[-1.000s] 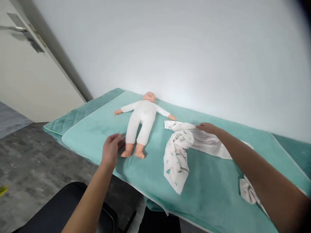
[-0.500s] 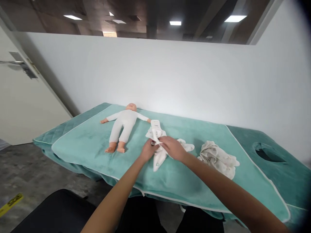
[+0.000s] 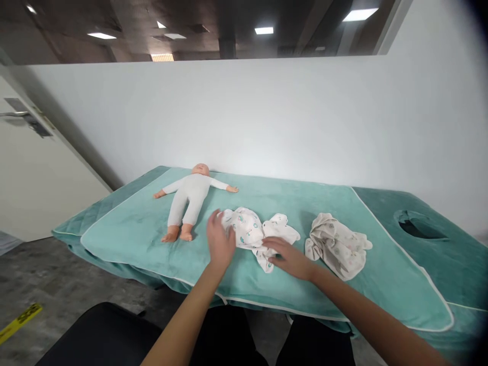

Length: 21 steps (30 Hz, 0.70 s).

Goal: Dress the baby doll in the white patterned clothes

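A crumpled white baby garment [image 3: 247, 229] with small green and dark prints lies in the middle of the green bed cover [image 3: 290, 195]. My left hand [image 3: 221, 240] is at its left end, thumb and fingers apart; whether it touches the cloth I cannot tell. On the garment's lower right part rests my right hand [image 3: 288, 256], fingers spread, without a grip around the cloth. Left of my hands a baby doll [image 3: 193, 192] in a white body suit lies on its back, arms stretched out. To the right sits a second bunched, beige-white printed garment [image 3: 339, 246].
A white wall [image 3: 244, 117] with a window above runs along the bed's far side. The bed has a face hole [image 3: 419, 229] at its right end. A door [image 3: 41, 168] stands at the left, and a black seat [image 3: 99, 338] is below the near edge.
My hands have moved apart from a close pinch on the white garment, the left one going left. The garment now lies spread wider, its printed side showing. My view has shifted slightly.
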Available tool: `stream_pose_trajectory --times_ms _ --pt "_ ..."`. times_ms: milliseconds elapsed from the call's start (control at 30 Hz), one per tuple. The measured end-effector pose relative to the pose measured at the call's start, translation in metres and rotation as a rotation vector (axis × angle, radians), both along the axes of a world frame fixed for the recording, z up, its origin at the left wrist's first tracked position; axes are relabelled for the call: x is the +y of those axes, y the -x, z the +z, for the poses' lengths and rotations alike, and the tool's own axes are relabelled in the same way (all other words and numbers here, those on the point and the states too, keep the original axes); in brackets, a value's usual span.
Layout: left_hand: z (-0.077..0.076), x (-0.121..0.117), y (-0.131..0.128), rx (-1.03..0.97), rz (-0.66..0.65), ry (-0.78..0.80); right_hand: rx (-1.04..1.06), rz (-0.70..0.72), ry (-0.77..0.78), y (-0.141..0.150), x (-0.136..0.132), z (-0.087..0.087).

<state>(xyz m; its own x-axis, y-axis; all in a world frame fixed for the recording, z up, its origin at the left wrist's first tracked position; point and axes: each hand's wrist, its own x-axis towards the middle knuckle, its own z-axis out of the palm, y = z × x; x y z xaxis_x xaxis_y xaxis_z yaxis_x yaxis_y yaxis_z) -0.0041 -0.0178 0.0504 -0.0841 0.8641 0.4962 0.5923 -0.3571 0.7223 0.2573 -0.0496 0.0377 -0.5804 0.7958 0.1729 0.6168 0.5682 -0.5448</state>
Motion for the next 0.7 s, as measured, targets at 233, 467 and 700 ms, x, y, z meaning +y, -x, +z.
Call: stream_pose_trajectory --times_ms 233,467,700 --pt "-0.02 0.038 -0.008 0.706 -0.259 0.348 0.011 -0.378 0.16 0.014 0.02 -0.008" --pt "-0.013 0.008 -0.03 -0.373 -0.249 0.295 0.55 -0.364 0.203 0.068 0.029 -0.003" --pt "0.038 -0.049 -0.032 -0.756 -0.061 0.166 0.781 -0.053 0.17 0.123 0.012 0.022"
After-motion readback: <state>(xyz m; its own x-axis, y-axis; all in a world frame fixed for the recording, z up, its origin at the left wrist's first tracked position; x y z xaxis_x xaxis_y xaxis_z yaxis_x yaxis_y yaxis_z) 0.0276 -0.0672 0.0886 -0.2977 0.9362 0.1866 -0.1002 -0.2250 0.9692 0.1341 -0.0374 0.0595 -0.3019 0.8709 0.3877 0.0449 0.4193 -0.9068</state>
